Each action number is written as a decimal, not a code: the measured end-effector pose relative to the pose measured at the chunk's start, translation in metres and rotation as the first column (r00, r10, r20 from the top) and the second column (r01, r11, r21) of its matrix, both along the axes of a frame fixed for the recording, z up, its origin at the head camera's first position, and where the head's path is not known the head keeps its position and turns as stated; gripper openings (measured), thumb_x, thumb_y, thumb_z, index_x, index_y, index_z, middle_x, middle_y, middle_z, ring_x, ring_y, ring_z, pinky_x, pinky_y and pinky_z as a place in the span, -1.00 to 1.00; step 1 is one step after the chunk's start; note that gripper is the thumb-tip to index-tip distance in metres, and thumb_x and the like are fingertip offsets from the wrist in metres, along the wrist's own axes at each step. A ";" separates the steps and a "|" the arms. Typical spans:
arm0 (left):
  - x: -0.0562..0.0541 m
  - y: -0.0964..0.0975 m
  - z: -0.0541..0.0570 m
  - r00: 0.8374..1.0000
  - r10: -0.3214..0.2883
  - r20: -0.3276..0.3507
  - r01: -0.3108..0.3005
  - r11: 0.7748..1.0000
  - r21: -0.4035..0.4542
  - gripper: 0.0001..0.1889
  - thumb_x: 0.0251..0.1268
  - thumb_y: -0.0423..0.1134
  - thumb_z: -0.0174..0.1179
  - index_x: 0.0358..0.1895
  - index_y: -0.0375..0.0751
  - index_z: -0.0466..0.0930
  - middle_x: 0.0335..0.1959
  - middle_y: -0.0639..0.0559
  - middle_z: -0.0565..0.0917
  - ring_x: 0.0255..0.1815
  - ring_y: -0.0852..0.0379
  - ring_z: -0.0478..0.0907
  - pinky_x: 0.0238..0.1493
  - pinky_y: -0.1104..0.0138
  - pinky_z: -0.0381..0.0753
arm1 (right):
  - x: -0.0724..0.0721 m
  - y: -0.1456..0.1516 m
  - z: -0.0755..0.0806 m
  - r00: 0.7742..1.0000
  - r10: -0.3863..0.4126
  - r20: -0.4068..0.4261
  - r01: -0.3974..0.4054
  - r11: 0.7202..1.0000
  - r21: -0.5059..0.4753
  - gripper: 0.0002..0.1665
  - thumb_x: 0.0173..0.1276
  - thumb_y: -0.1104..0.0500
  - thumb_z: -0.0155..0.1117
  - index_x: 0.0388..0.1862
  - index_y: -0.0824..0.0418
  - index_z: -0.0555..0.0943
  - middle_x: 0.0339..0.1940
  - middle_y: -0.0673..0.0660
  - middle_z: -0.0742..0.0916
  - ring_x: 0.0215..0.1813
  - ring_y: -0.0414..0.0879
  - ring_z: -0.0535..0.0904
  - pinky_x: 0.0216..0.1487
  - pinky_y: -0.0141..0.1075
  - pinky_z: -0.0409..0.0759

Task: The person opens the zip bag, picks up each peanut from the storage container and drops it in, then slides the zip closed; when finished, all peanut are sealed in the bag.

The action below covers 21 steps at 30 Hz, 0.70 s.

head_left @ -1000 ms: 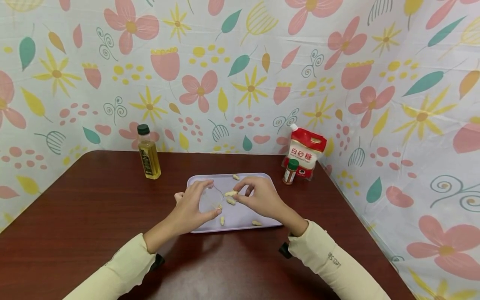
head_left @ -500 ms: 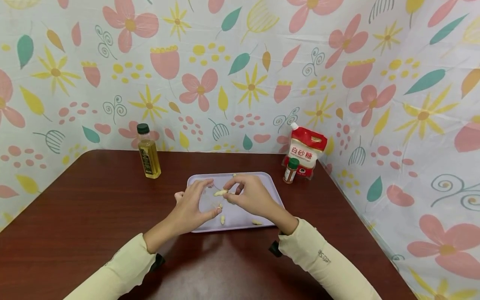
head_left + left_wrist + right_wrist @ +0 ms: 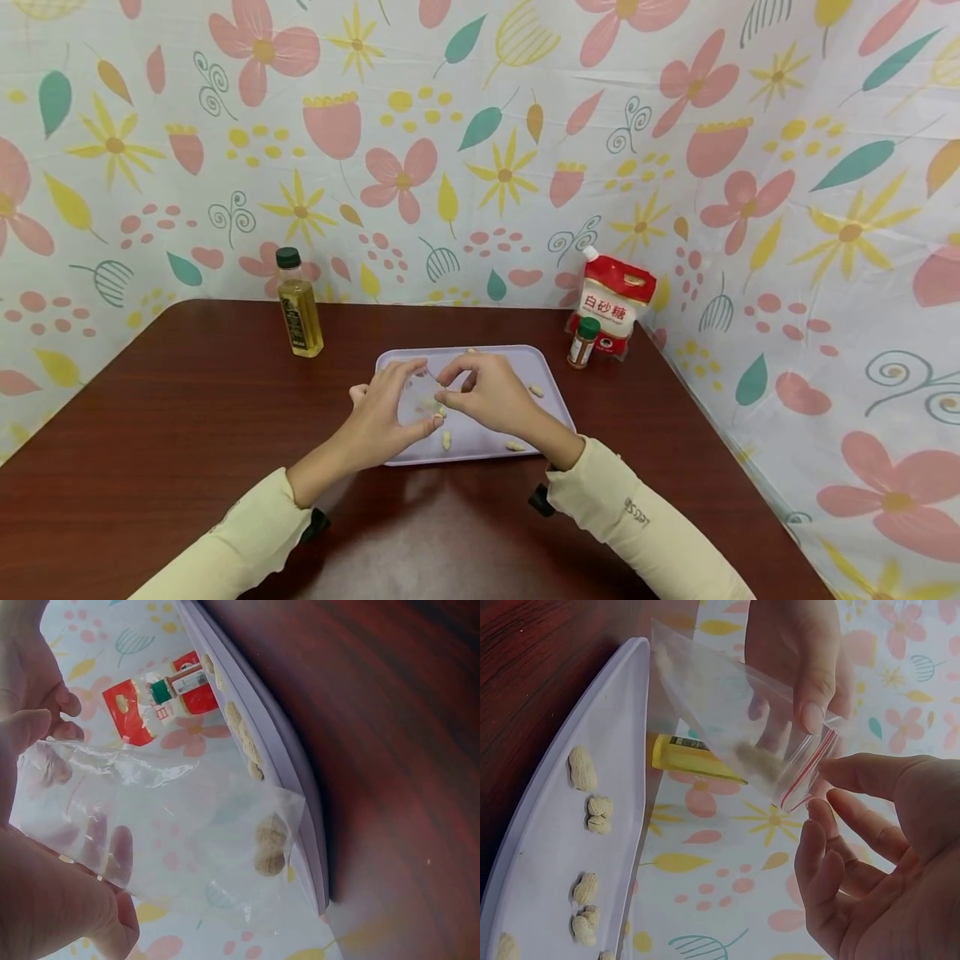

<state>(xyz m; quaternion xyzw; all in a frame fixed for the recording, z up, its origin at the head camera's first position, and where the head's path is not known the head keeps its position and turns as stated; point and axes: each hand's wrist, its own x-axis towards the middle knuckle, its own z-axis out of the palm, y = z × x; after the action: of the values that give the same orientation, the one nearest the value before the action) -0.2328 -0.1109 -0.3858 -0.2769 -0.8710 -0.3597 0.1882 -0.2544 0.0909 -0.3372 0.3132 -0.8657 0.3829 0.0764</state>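
Note:
My left hand (image 3: 378,417) holds a clear zip bag (image 3: 712,690) by its mouth, thumb and fingers spread apart. A red strip runs along the bag's opening. One peanut (image 3: 270,846) shows low in the bag in the left wrist view; a blurred peanut (image 3: 759,760) shows through the plastic near the mouth in the right wrist view. My right hand (image 3: 487,392) is at the opening, its fingertips close to the rim with nothing visible between them. Below, the lilac tray (image 3: 551,400) bears several unshelled peanuts (image 3: 581,769).
An oil bottle (image 3: 300,317) with a dark green cap stands at the back left of the brown table (image 3: 187,417). A red and white sugar bag (image 3: 615,296) and a green-capped spice jar (image 3: 582,343) are at the back right. Patterned cloth (image 3: 450,167) hangs behind.
My right hand has moved left to the bag's mouth with a peanut, which now shows inside the bag. The left hand and bag have stayed nearly still.

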 end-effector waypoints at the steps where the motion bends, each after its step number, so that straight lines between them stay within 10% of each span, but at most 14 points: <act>1: 0.000 0.000 0.000 1.000 0.000 -0.001 0.000 1.000 0.002 -0.20 0.14 -0.04 0.44 0.40 -0.20 0.29 0.18 -0.07 0.50 0.25 -0.05 0.40 -0.16 0.01 0.05 | 0.000 0.000 0.000 1.000 -0.001 0.001 0.001 1.000 0.000 -0.91 0.19 0.24 0.49 -0.31 0.16 0.76 -0.18 0.03 0.76 -0.44 -0.19 0.59 -0.50 -0.35 0.52; 21: 0.001 -0.007 0.006 0.999 0.023 -0.032 -0.023 1.000 0.006 -0.21 0.10 -0.09 0.47 0.38 -0.22 0.30 0.16 -0.10 0.49 0.14 -0.17 0.45 -0.17 0.02 0.06 | -0.001 0.014 -0.013 0.999 0.005 0.040 -0.004 1.000 -0.015 -0.89 0.16 0.33 0.43 -0.32 0.18 0.75 -0.28 0.05 0.76 -0.48 -0.13 0.60 -0.51 -0.34 0.54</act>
<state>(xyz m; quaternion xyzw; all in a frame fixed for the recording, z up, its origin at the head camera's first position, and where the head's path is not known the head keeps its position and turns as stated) -0.2322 -0.1179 -0.3793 -0.2720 -0.8700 -0.3554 0.2071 -0.2549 0.1053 -0.3499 0.3068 -0.8634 0.3959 0.0604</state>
